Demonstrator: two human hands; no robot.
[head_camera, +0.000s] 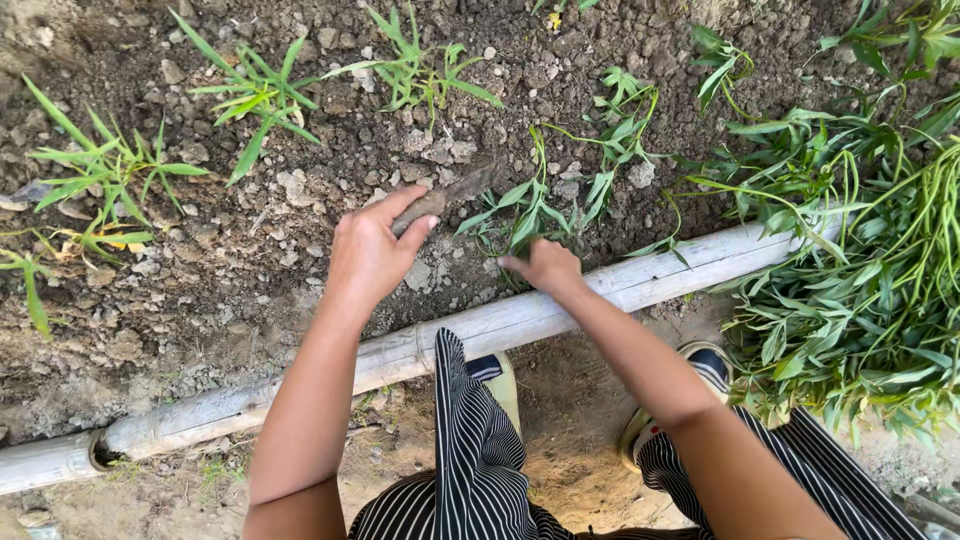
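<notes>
Hands over tilled soil (230, 250): left hand (370, 250) closed around a soil-caked tool (450, 195), its long axis running up-right toward the seedling (530, 210), whose base the nearer right hand (548, 265) pinches, just beyond the pole (300, 385).

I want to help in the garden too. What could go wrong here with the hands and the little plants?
The left hand presses a dark, soil-caked tool into the soil right beside the seedling that the right hand holds at its base; the tool might cut the stem or nick a finger. The soil looks dry and lumpy, so the seedling may topple. The feet sit close behind the pale pipe, a possible trip.
</notes>
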